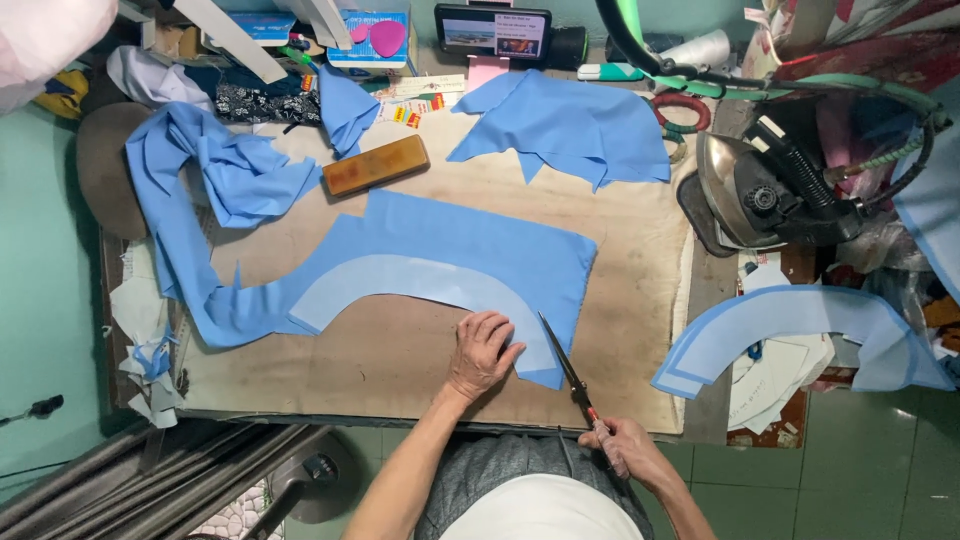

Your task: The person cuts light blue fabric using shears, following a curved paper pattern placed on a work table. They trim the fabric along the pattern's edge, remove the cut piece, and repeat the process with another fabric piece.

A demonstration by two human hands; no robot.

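Right hand: the right hand [625, 450] was closed around the red handles of the scissors [568, 368], at the near table edge.
Scissors: the blades pointed away from the person, tip just beside the cloth edge; how far they were open I cannot tell.
Left hand: the left hand [483, 352] lay flat, fingers spread, pressing the pale curved pattern [400, 282] on the blue cloth [480, 250].
Cloth: it lay in the middle of the table [380, 360].
Around: a wooden block [375, 165] and more blue pieces [570, 125] were farther away; an iron [760, 195] stood at the right.
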